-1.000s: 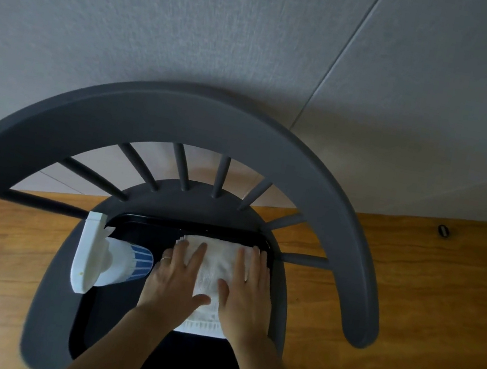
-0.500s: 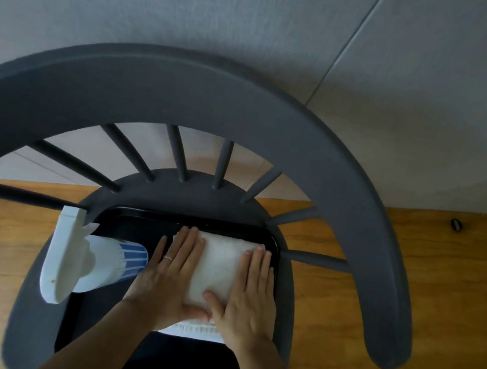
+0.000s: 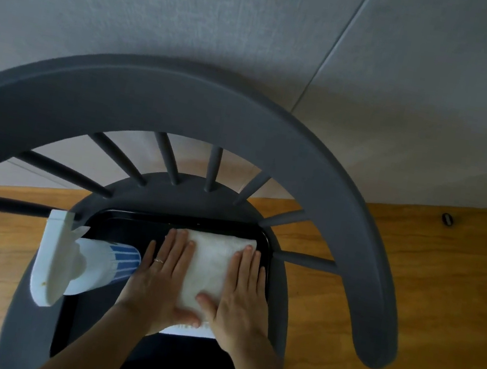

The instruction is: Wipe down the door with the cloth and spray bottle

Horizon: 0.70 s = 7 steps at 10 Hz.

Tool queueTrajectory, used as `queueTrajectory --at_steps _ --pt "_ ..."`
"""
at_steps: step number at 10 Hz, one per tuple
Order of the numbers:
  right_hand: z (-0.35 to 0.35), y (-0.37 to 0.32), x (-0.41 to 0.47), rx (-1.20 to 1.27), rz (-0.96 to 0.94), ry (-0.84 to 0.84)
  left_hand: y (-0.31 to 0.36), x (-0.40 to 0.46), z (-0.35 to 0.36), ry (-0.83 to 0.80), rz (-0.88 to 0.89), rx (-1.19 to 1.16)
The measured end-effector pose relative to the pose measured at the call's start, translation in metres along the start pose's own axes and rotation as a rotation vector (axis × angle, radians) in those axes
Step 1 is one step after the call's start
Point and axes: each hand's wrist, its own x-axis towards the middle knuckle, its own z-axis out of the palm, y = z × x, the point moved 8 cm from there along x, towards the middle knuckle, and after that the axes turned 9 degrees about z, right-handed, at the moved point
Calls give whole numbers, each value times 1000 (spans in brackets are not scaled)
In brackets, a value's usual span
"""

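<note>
White folded terry cloth [image 3: 211, 270] lies flat in the far half of a black rectangular tray [image 3: 119, 224], its far edge close to the tray's back rim. We have both hands on it. Our left hand [image 3: 160, 280] lies palm-down over the cloth's left side, fingers straight and together, a thin ring on one finger; it grips nothing, only presses. Our right hand [image 3: 241, 293] lies the same way over the right side, fingers straight and flat, thumb reaching inward across the cloth's near part until it touches the left thumb. A striped near edge of the cloth shows just below the two thumbs.

Just left of our left hand stands a white plastic spray bottle with blue vertical stripes [image 3: 99, 266], seen from above, its white trigger head [image 3: 51, 258] reaching over the tray's left edge. We cannot tell whether bottle and hand touch.

Tray sits on the seat of a dark grey wooden chair [image 3: 184, 103] with a curved back rail and thin spindles. Under the chair, warm brown wood floor [image 3: 411, 293]. Behind it, a pale grey textured wall [image 3: 200, 9] with a thin seam running up. Small dark object [image 3: 447, 218] on the floor near the wall, at right; too small to identify.
</note>
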Motion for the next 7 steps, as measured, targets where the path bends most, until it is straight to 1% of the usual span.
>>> queueTrajectory --at_steps 2,3,4,5,6,7 --pt "3 1 1 34 18 -99 -1 -1 -3 -31 -35 -17" --pt "0 -4 0 -15 -17 -200 6 0 -16 -14 -43 19" --pt "-11 -6 -1 -39 15 -263 16 -4 -24 -72 -69 59" --pt "-26 -10 -4 9 51 -258 21 -8 -34 -61 -100 34" --pt "-34 -9 -10 32 65 -222 21 -15 -39 -106 -133 -9" --pt "-44 -12 -24 90 36 -214 31 -24 -51 -104 -125 -57"
